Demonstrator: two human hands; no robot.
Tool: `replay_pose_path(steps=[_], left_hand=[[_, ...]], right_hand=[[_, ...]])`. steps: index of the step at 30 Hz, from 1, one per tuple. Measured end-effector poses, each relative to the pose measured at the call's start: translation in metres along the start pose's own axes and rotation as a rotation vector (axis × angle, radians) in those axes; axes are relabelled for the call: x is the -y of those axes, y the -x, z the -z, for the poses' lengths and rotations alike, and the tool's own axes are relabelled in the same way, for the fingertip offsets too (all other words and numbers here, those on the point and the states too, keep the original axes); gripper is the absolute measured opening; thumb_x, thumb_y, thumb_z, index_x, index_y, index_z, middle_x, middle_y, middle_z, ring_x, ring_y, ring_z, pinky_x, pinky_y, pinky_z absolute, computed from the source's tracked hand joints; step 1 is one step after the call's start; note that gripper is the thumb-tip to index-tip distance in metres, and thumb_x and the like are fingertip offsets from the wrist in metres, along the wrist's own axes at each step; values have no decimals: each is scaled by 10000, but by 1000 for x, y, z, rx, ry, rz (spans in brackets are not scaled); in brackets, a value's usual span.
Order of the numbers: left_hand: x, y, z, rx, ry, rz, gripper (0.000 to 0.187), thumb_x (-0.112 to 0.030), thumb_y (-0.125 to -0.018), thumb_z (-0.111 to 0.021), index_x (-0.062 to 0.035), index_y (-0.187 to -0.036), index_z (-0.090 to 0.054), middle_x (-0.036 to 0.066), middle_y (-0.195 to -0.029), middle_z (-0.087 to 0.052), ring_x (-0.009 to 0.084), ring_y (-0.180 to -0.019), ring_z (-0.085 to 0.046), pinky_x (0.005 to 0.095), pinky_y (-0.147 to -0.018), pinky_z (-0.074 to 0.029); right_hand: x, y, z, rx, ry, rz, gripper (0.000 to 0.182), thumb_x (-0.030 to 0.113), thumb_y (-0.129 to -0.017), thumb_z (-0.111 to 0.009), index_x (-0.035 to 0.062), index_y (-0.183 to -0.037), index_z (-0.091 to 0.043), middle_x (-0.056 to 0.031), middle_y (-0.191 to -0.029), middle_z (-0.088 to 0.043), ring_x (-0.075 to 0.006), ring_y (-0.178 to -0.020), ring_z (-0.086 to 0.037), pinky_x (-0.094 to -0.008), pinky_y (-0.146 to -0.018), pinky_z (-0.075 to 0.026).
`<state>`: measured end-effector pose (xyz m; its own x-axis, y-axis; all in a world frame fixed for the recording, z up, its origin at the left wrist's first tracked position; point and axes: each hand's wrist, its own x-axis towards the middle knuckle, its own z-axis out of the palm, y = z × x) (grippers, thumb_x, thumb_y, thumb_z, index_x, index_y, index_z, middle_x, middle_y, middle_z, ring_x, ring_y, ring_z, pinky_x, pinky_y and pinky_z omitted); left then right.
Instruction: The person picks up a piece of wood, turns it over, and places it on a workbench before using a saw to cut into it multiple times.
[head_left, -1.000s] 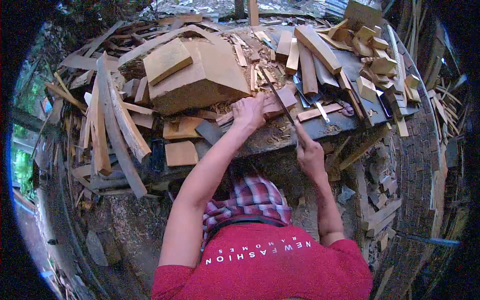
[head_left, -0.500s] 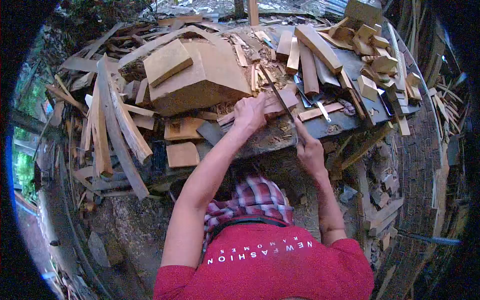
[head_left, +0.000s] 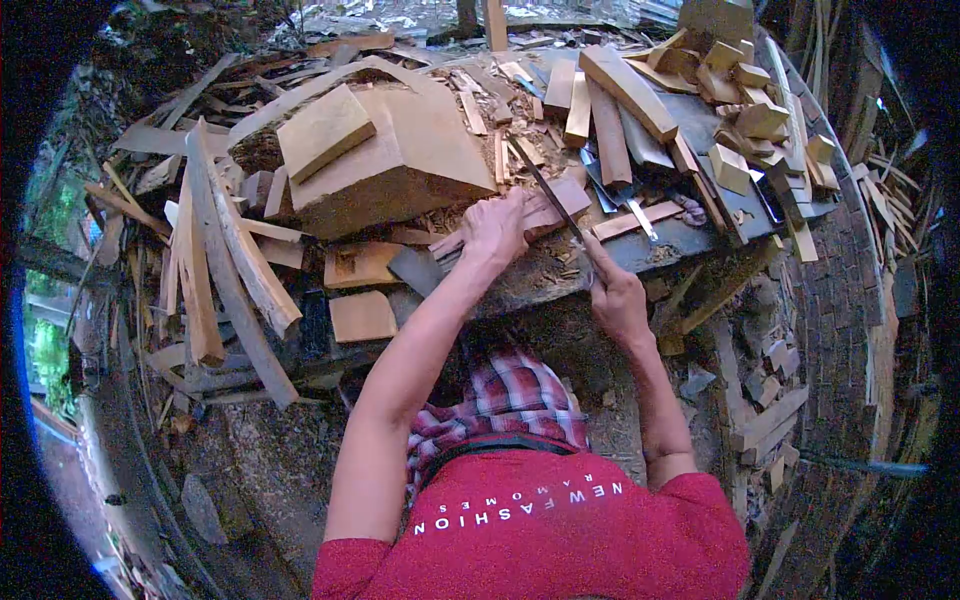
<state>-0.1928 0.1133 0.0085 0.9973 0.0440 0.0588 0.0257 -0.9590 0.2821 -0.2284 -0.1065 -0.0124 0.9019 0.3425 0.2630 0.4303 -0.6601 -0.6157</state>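
Note:
My left hand (head_left: pixel 493 230) is closed over a reddish-brown piece of wood (head_left: pixel 552 208) lying near the front edge of the workbench, pressing it down with bent fingers. In my right hand (head_left: pixel 618 302) is a long, narrow dark-bladed tool (head_left: pixel 543 184), seen nearly edge-on. Its blade slants up and left across the wood, just right of my left hand. The grip is mostly hidden by my fingers, and whether the blade cuts into the wood cannot be made out. Wood chips (head_left: pixel 570 265) lie around the piece.
A large angled wooden block (head_left: pixel 400 160) carries a smaller board (head_left: pixel 326 132) to the left. Long strips (head_left: pixel 240 270) lean at the bench's left end. Right of my hands lie a metal blade (head_left: pixel 635 212), planks (head_left: pixel 628 92) and several cut blocks (head_left: pixel 730 168).
The view has shifted slightly, so the bench items appear a little further left. The blade still crosses the wood, and both hands keep their grip with only small movement.

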Motion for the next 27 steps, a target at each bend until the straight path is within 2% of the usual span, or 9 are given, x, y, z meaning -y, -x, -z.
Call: replay_pose_path(steps=[3, 6, 14, 16, 21, 23, 24, 26, 27], left_hand=[[-1, -5, -3, 3, -39, 42, 284, -80, -706, -678, -51, -953, -541, 182, -794, -677, 354, -781, -683, 446, -665, -549], [-3, -1, 4, 57, -6, 33, 299, -73, -682, -690, -48, -941, -543, 189, -802, -673, 356, -794, -681, 455, -670, -545], [-1, -3, 1, 40, -15, 63, 315, -90, -690, -699, -56, -960, -540, 191, -816, -673, 359, -811, -679, 454, -678, -544], [2, -4, -1, 70, -25, 29, 439, -192, -666, -754, -64, -978, -472, 224, -840, -674, 385, -815, -677, 495, -684, -538], [2, -6, -5, 82, -32, 47, 438, -196, -677, -753, -70, -985, -469, 221, -853, -674, 395, -822, -672, 497, -690, -536], [2, -7, -6, 84, -46, 53, 426, -194, -685, -746, -68, -983, -469, 220, -857, -674, 399, -827, -670, 501, -696, -534], [2, -6, -4, 60, -33, 44, 374, -150, -688, -731, -66, -977, -508, 204, -844, -677, 379, -823, -677, 479, -692, -540], [-1, -4, -2, 38, -16, 33, 329, -106, -692, -716, -65, -971, -547, 187, -832, -681, 359, -819, -683, 457, -688, -547], [-3, -2, 0, 46, -4, 49, 327, -107, -691, -714, -64, -968, -546, 191, -837, -680, 360, -827, -682, 459, -691, -546]], right_hand=[[0, 22, 11, 4, 7, -20, 558, 68, -835, -540, 248, -1360, -479, -240, -788, -615, -404, -671, -613, -470, -587, -463], [3, 39, 19, 18, -13, -68, 568, 53, -826, -537, 247, -1357, -486, -232, -814, -627, -393, -664, -622, -464, -598, -472], [6, -7, 0, 16, 13, -30, 552, 50, -840, -525, 260, -1349, -493, -248, -811, -614, -422, -713, -612, -494, -618, -461], [12, -2, 7, 28, 18, -49, 551, 51, -840, -526, 260, -1349, -494, -249, -812, -612, -419, -706, -613, -492, -615, -462], [3, 35, 17, -4, 12, -67, 563, 53, -828, -538, 257, -1351, -490, -252, -812, -607, -421, -684, -607, -480, -602, -466], [5, 40, 23, 85, -50, -146, 595, -29, -802, -517, 169, -1362, -475, -244, -1038, -600, -392, -895, -621, -357, -696, -498], [6, 37, 20, 85, -48, -150, 595, -29, -802, -517, 169, -1362, -475, -244, -1038, -600, -392, -895, -621, -357, -696, -498], [9, 15, 10, 9, 23, -49, 608, 43, -803, -540, 276, -1360, -471, -253, -767, -596, -424, -662, -597, -499, -601, -456], [5, 4, 3, 1, 17, -6, 621, 36, -802, -533, 285, -1366, -460, -249, -732, -589, -422, -675, -604, -510, -599, -450]])
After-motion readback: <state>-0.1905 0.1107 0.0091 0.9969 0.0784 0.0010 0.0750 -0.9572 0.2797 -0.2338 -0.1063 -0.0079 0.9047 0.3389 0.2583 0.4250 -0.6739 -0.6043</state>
